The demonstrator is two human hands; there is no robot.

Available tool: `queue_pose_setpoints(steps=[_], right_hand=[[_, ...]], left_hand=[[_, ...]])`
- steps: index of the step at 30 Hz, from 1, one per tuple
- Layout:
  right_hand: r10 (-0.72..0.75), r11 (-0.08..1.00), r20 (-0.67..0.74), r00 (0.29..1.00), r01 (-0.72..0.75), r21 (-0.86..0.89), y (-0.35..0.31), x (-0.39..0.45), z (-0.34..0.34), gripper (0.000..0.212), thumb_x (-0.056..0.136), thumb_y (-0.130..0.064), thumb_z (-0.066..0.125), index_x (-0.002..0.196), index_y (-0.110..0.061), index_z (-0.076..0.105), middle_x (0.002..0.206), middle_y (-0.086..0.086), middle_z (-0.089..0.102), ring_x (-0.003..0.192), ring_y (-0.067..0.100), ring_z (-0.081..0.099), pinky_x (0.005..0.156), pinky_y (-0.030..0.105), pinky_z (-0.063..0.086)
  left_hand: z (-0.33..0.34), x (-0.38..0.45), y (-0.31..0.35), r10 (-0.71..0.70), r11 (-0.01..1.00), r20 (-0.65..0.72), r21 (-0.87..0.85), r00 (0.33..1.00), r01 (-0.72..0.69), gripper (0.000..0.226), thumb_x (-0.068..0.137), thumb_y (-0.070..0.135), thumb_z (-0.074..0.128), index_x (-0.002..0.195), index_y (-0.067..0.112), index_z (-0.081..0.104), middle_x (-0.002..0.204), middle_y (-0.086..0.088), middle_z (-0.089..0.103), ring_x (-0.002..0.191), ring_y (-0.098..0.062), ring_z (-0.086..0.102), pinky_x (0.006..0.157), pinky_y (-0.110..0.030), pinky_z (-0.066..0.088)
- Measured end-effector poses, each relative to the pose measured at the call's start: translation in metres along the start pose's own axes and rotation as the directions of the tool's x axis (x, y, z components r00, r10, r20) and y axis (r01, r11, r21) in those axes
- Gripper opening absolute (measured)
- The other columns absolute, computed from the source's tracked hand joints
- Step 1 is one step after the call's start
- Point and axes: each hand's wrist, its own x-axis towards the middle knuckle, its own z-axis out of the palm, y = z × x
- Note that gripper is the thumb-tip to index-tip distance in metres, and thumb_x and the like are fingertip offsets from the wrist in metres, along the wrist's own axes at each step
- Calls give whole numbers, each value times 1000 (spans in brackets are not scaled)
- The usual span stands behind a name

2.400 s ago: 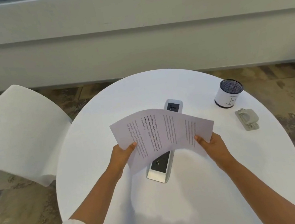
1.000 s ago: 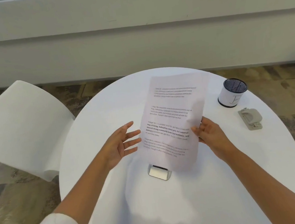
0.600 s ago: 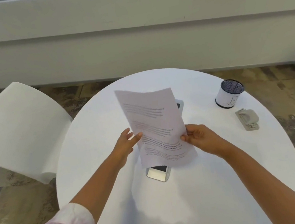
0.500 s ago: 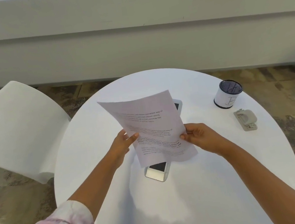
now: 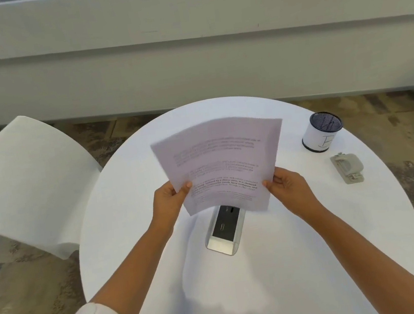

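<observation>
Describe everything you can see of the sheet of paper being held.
The sheet of paper is one white page, faintly lilac, printed with blocks of dark text too blurred to read. It is held in the air above the round white table, bowed across its width. The left hand pinches its lower left edge, the right hand its lower right edge. Its bottom edge hides the far end of a silver device on the table.

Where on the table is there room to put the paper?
Bare tabletop for the paper lies left of the left hand, toward the chair, and between the silver device and the near rim. Crowded at right: cup, hole punch.
</observation>
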Motion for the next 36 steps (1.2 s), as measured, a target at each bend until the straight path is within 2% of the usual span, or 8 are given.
queue_pose_setpoints(steps=[4, 9, 16, 21, 24, 28, 32, 36], right_hand=[[23, 999, 0, 1000, -23, -32, 2, -1, 2, 28, 93, -13, 53, 120, -17, 59, 110, -9, 63, 100, 14, 61, 91, 27, 49], [4, 1000, -82, 997, -6, -24, 4, 0, -2, 16, 92, -11, 54, 104, -13, 65, 100, -2, 69, 96, 21, 65, 87, 35, 53], [144, 975, -20, 989, -146, -168, 19, 0, 5, 27, 93, -15, 51, 118, -12, 60, 114, 5, 66, 93, 18, 58, 85, 26, 47], [153, 976, -30, 988, -156, -153, 20, -5, 9, 27, 93, -15, 51, 118, -14, 60, 106, -2, 63, 92, 16, 57, 85, 23, 47], [160, 983, -72, 984, -166, -82, 19, -7, 8, 22, 90, -10, 55, 107, -21, 64, 95, -14, 65, 84, 3, 63, 68, 2, 45], [191, 981, -111, 975, -193, -10, 19, -10, 5, 25, 86, -4, 57, 96, -28, 60, 88, -20, 66, 74, -18, 61, 62, -3, 43], [216, 974, -119, 969, -222, -40, 21, -15, 4, 32, 85, -4, 53, 102, -31, 56, 89, -15, 67, 76, 6, 65, 59, 4, 47], [274, 956, -143, 951, -285, -70, 29, -21, 0, 34, 84, -5, 52, 111, -26, 55, 96, -3, 67, 87, 22, 65, 64, 15, 48]], left_hand=[[3, -4, -4, -29, 999, 18, 30, 999, 28, 24, 85, 20, 63, 107, 26, 58, 100, 4, 65, 88, -14, 61, 70, -22, 51], [5, -1, 3, 4, 1000, 33, 28, 999, -5, 14, 86, 21, 62, 98, 28, 61, 95, 2, 68, 85, -18, 65, 67, -25, 53], [12, -6, -15, -75, 996, 83, 56, 994, 70, 28, 89, 18, 58, 117, 16, 59, 110, -3, 65, 97, -24, 61, 79, -32, 52], [14, -12, -25, -80, 996, 82, 42, 993, 77, 21, 90, 22, 56, 111, 25, 59, 103, 1, 66, 92, -17, 62, 70, -23, 52], [13, -13, -24, -83, 997, 59, 0, 995, 83, 15, 89, 23, 56, 103, 26, 62, 96, 6, 69, 84, -11, 66, 63, -19, 52], [13, -13, -21, -90, 995, 90, -21, 992, 92, 12, 92, 21, 53, 99, 25, 62, 92, 10, 70, 79, -6, 67, 63, -16, 52], [20, -13, -21, -145, 989, 129, 41, 981, 140, 13, 95, 22, 48, 94, 28, 59, 93, 9, 68, 83, -6, 64, 66, -18, 48], [29, -12, -27, -213, 977, 163, 45, 963, 209, 15, 96, 17, 45, 102, 20, 58, 104, -5, 67, 94, -21, 64, 82, -32, 50]])
